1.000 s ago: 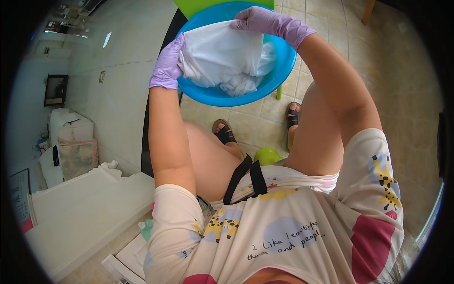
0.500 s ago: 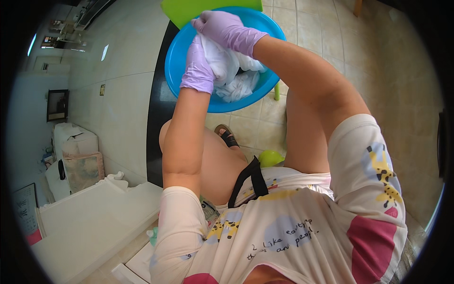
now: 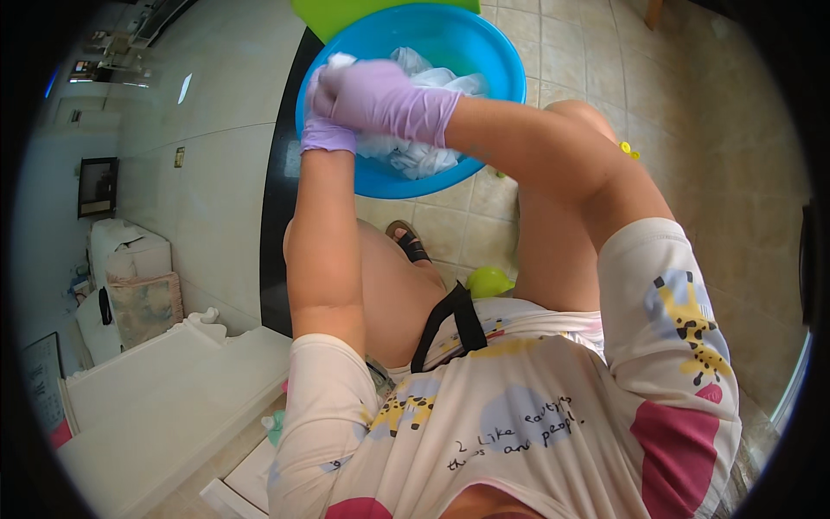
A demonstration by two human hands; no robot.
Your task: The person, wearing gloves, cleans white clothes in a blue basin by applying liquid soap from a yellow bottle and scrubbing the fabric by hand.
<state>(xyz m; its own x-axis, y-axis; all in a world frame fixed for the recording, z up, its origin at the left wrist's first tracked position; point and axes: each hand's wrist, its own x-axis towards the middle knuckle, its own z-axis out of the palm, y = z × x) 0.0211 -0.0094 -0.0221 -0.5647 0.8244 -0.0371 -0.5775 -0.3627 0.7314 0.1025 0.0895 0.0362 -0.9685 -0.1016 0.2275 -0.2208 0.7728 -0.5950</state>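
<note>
A round blue basin (image 3: 415, 188) stands in front of me with wet-looking white cloth (image 3: 424, 160) bunched inside it. Over its left side, my two hands in purple gloves are pressed together. My right hand (image 3: 372, 97) is closed on white cloth, and a small wad of it pokes out above the knuckles. Beneath and beside it, my left hand (image 3: 327, 125) is closed on the same cloth, its fingers largely covered by the right hand. How far the gripped cloth extends below my hands is hidden.
The basin rests on a green stool (image 3: 324, 16). To the left lie a black strip (image 3: 275, 216) and a white cabinet or drawer unit (image 3: 173, 389). A light-green round object (image 3: 489, 282) is between my legs, and a small yellow item (image 3: 628, 150) lies on the tiled floor.
My right hand has come down and nearer, from the basin's far side to against my left hand. The cloth once stretched between them is now bunched in the grip.
</note>
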